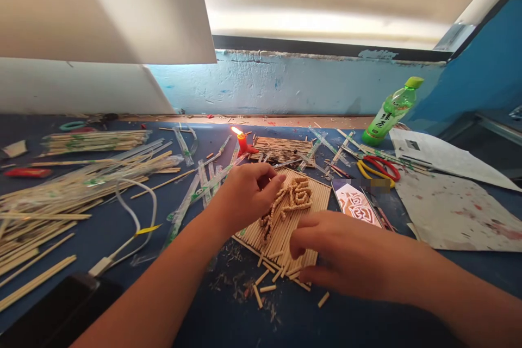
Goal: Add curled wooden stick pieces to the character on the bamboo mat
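A square mat of pale wooden sticks [320, 196] lies on the table, with a raised character built from short stick pieces [300, 193] on top of it. My left hand [250, 190] is over the mat's upper left part, thumb and fingertips pinched together beside the character; anything between them is hidden. Over the lower right part of the mat hovers my right hand [326, 247], its fingers bent and apart from the thumb, with nothing visible in them. Loose cut stick pieces [268, 288] are scattered at the mat's near edge.
A lit red candle [242, 144] burns behind my left hand, beside a scorched stick panel [283, 149]. To the right are a phone [354, 204], red-and-yellow-handled pliers [377, 169] and a green bottle [391, 111]. Stick bundles [95, 142] and a white cable [136, 223] lie left.
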